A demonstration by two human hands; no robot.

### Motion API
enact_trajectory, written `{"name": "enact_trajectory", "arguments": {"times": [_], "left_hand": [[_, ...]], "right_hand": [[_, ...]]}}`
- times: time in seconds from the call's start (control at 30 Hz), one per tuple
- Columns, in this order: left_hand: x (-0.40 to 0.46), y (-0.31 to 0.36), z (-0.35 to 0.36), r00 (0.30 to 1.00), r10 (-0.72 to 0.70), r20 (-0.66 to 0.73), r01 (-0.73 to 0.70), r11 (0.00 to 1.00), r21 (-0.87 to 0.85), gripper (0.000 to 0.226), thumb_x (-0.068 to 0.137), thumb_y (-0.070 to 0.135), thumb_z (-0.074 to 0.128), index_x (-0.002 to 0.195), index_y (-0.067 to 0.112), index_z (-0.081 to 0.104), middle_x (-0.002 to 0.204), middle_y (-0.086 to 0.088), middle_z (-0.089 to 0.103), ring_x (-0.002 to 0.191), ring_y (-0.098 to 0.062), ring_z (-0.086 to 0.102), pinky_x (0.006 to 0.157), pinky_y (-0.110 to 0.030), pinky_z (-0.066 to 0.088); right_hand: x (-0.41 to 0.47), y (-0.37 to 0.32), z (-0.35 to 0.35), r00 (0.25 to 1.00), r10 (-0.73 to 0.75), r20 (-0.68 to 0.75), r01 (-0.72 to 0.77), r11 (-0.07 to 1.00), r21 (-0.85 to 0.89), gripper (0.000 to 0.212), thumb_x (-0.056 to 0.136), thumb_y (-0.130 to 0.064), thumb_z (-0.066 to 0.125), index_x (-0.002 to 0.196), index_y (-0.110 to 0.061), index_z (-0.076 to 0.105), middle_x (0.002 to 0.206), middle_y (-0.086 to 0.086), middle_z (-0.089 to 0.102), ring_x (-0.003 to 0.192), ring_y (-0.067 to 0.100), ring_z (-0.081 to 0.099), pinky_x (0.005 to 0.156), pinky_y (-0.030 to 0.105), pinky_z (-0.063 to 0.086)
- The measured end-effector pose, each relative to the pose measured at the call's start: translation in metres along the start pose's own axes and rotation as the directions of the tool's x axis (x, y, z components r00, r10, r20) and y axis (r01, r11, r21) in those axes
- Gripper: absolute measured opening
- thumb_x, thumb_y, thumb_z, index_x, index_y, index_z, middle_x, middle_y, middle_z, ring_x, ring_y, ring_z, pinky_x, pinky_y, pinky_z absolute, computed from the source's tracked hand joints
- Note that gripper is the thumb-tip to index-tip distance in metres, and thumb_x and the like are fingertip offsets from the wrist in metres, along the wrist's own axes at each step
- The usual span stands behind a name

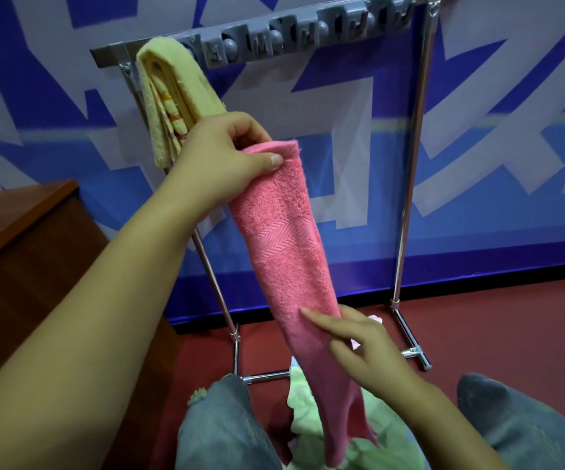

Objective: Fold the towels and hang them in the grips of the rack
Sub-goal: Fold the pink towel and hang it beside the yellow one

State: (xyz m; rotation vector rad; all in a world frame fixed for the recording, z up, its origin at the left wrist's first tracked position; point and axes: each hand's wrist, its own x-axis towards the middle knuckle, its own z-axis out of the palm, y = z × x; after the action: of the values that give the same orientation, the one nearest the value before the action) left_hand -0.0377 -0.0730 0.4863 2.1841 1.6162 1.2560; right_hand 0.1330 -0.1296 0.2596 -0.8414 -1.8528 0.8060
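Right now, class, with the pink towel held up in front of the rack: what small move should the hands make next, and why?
Probably lift the pink towel's pinched top toward a free grip beside the yellow towel. The left hand already holds its folded top, the right hand steadies it lower down, and it hangs as a narrow strip.

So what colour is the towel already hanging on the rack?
Pale yellow, with orange stripes along its folded edges: the hanging towel, seen in the head view.

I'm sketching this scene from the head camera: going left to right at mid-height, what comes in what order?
Wooden furniture → yellow towel on the rack → left hand → pink towel → rack's right post.
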Motion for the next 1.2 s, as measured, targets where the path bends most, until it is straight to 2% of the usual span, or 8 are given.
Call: {"name": "enact_trajectory", "arguments": {"times": [0.23, 0.33, 0.57, 0.73, 0.83, 1.0, 1.1, 1.2], "left_hand": [[0.027, -0.014, 0.012, 0.987, -0.009, -0.16, 0.017, 0.999, 0.046, 0.016, 0.073, 0.02, 0.074, 0.086, 0.013, 0.069, 0.08, 0.002, 0.062, 0.078, -0.012, 0.056, 0.075, -0.031, 0.048], [0.042, -0.024, 0.017, 0.974, -0.054, -0.219, 0.059, 0.998, 0.019, 0.016, 0.072, 0.021, 0.073, 0.086, 0.013, 0.069, 0.081, 0.001, 0.063, 0.078, -0.014, 0.057, 0.077, -0.035, 0.051], [0.061, -0.066, 0.041, 0.963, -0.184, -0.199, 0.214, 0.967, 0.137, 0.018, 0.077, 0.023, 0.069, 0.09, 0.012, 0.068, 0.094, -0.009, 0.069, 0.091, -0.026, 0.063, 0.078, -0.032, 0.048], [0.048, -0.094, 0.07, 0.95, -0.311, -0.034, 0.312, 0.934, 0.176, 0.017, 0.081, 0.016, 0.065, 0.098, 0.012, 0.065, 0.103, -0.009, 0.068, 0.098, -0.027, 0.061, 0.083, -0.033, 0.046], [0.035, -0.095, 0.083, 0.933, -0.355, 0.055, 0.353, 0.934, 0.051, 0.022, 0.082, 0.013, 0.066, 0.104, 0.011, 0.062, 0.097, -0.006, 0.066, 0.094, -0.025, 0.062, 0.086, -0.032, 0.048], [-0.015, -0.051, 0.069, 0.916, -0.4, -0.001, 0.339, 0.777, -0.53, 0.02, 0.095, 0.031, 0.049, 0.096, 0.012, 0.057, 0.067, 0.003, 0.052, 0.054, 0.001, 0.052, 0.055, -0.016, 0.044], [-0.041, -0.036, 0.058, 0.928, -0.373, -0.002, 0.26, 0.651, -0.713, 0.035, 0.093, 0.05, 0.041, 0.097, 0.02, 0.059, 0.064, -0.005, 0.054, 0.061, -0.014, 0.054, 0.06, -0.026, 0.045], [-0.056, -0.033, 0.055, 0.971, -0.222, 0.088, 0.217, 0.671, -0.709, 0.052, 0.081, 0.067, 0.045, 0.11, 0.026, 0.056, 0.08, -0.003, 0.068, 0.08, -0.015, 0.065, 0.073, -0.025, 0.052]], "right_hand": [[0.022, -0.018, -0.028, 0.933, 0.206, 0.296, -0.251, 0.96, 0.126, 0.055, 0.08, 0.011, 0.054, 0.081, -0.04, 0.075, 0.082, -0.015, 0.069, 0.08, -0.004, 0.063, 0.078, 0.015, 0.048], [0.035, -0.035, -0.042, 0.901, 0.236, 0.363, -0.315, 0.933, 0.175, 0.045, 0.081, 0.013, 0.055, 0.085, -0.025, 0.077, 0.07, -0.017, 0.07, 0.07, -0.007, 0.059, 0.07, 0.01, 0.044], [0.061, -0.066, -0.068, 0.895, 0.245, 0.373, -0.378, 0.86, 0.342, 0.033, 0.08, -0.005, 0.061, 0.084, -0.033, 0.077, 0.1, 0.023, 0.07, 0.096, 0.031, 0.062, 0.084, 0.035, 0.039], [0.084, -0.084, -0.082, 0.925, 0.224, 0.306, -0.369, 0.717, 0.591, 0.057, 0.089, 0.011, 0.04, 0.076, -0.03, 0.078, 0.081, -0.013, 0.074, 0.077, -0.004, 0.065, 0.068, 0.012, 0.05], [0.098, -0.093, -0.086, 0.944, 0.254, 0.212, -0.329, 0.669, 0.667, 0.052, 0.09, 0.008, 0.041, 0.082, -0.028, 0.078, 0.087, -0.012, 0.074, 0.079, -0.002, 0.065, 0.07, 0.014, 0.052], [0.114, -0.102, -0.083, 0.941, 0.311, 0.133, -0.306, 0.61, 0.731, 0.038, 0.091, 0.005, 0.043, 0.093, -0.017, 0.074, 0.087, -0.006, 0.073, 0.076, 0.002, 0.065, 0.074, 0.016, 0.053], [0.118, -0.109, -0.084, 0.939, 0.331, 0.094, -0.285, 0.597, 0.75, 0.034, 0.092, 0.004, 0.044, 0.098, -0.016, 0.071, 0.078, -0.007, 0.071, 0.065, 0.004, 0.059, 0.065, 0.018, 0.051], [0.118, -0.116, -0.088, 0.937, 0.339, 0.089, -0.277, 0.562, 0.78, 0.035, 0.092, 0.004, 0.042, 0.098, -0.015, 0.071, 0.077, -0.004, 0.071, 0.064, 0.007, 0.058, 0.062, 0.021, 0.05]]}}
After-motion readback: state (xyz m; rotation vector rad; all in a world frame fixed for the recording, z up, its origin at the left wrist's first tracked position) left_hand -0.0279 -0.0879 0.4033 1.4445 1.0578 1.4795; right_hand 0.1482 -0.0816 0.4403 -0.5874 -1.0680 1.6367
